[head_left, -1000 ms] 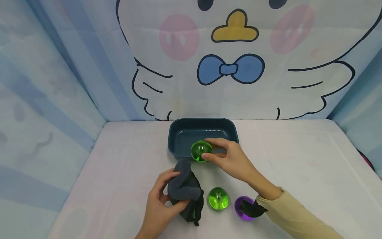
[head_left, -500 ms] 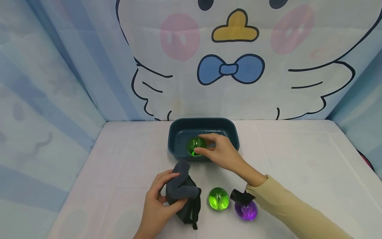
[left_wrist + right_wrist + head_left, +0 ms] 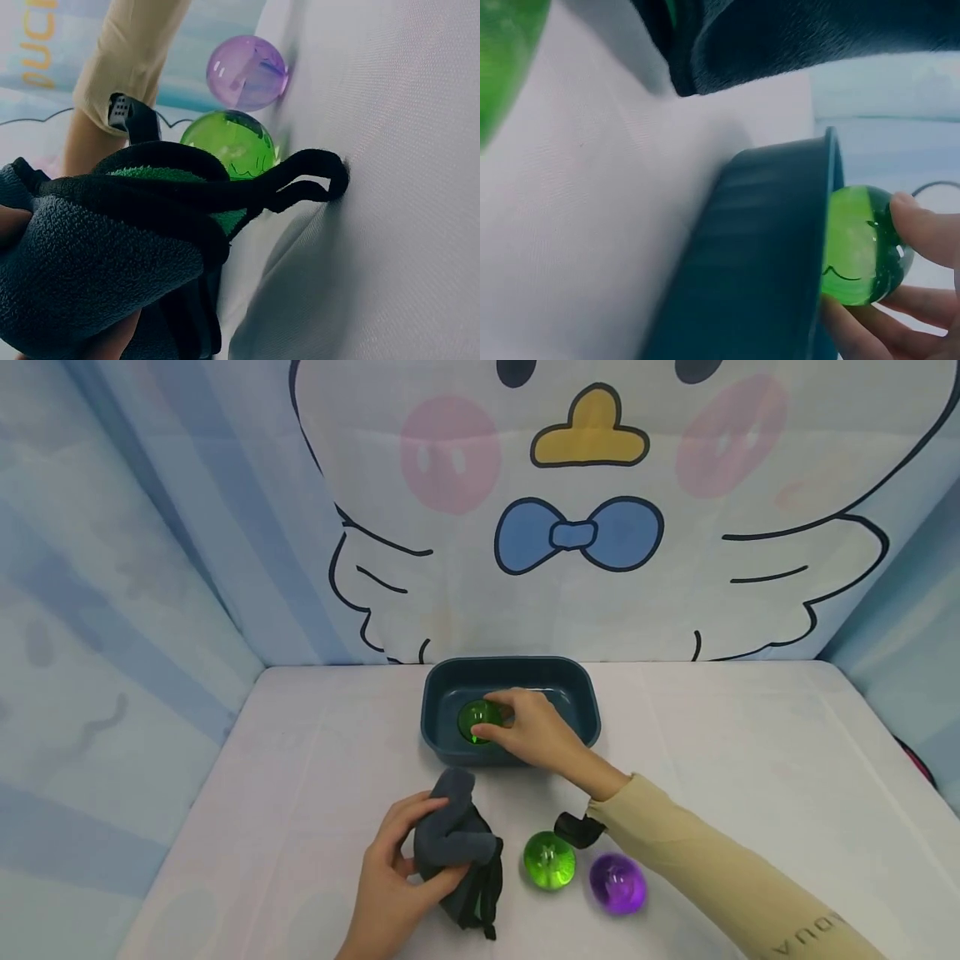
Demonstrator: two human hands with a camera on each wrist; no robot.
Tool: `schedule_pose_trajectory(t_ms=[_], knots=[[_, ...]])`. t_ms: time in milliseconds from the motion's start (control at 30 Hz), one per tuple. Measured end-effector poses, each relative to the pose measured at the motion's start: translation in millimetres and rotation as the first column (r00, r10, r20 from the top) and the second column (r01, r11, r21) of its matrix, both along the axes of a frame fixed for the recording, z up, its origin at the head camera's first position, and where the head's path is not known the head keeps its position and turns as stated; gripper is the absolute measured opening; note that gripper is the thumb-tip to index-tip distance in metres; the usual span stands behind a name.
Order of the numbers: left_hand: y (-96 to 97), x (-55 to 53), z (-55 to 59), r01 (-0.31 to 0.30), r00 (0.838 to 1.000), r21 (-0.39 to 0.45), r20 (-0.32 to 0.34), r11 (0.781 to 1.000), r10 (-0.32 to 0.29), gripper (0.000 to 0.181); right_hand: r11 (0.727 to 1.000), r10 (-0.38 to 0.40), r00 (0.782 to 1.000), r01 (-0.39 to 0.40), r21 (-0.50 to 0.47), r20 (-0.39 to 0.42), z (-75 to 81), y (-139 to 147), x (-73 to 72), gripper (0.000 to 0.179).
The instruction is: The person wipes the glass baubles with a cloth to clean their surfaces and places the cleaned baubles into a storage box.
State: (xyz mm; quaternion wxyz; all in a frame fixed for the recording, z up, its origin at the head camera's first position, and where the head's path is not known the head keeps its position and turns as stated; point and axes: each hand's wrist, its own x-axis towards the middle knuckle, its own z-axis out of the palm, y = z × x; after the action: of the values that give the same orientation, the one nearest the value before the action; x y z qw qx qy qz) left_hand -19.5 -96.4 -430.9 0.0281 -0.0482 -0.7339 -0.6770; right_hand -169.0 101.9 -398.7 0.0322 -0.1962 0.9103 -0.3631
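Observation:
A clear green ball [image 3: 477, 720] is held between the thumb and fingers of my right hand [image 3: 534, 733], inside the dark teal basin [image 3: 442, 750]. The right wrist view shows this green ball [image 3: 855, 247] beyond the basin's rim, with fingertips on it. My left hand [image 3: 397, 868] grips a bunched dark grey cloth [image 3: 450, 839] in front of the basin. Seen from the left wrist, the cloth [image 3: 97, 255] has black edging, a green underside and a hanging loop. Part of the left hand is hidden behind it.
A second green ball [image 3: 550, 860] lies on the white tablecloth [image 3: 712, 735] to the right of the cloth, beside a purple ball [image 3: 618, 883]. A black wrist-camera mount [image 3: 579, 829] hangs from the right sleeve [image 3: 675, 835] near that green ball. A cartoon-printed curtain [image 3: 585, 610] stands behind the basin.
My right hand has carried the green ball left and away from me, from the basin's near rim to inside it. The left hand with the cloth has shifted slightly left and nearer.

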Motion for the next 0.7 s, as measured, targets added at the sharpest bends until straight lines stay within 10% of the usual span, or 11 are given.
schedule_pose_trajectory(t_ms=[700], knots=[[-0.6, 0.9, -2.6, -0.019, 1.0, 0.004, 0.024, 1.0, 0.019, 0.064, 0.995, 0.004, 1.0, -0.002, 0.099, -0.016, -23.5, -10, -14.5, 0.055]])
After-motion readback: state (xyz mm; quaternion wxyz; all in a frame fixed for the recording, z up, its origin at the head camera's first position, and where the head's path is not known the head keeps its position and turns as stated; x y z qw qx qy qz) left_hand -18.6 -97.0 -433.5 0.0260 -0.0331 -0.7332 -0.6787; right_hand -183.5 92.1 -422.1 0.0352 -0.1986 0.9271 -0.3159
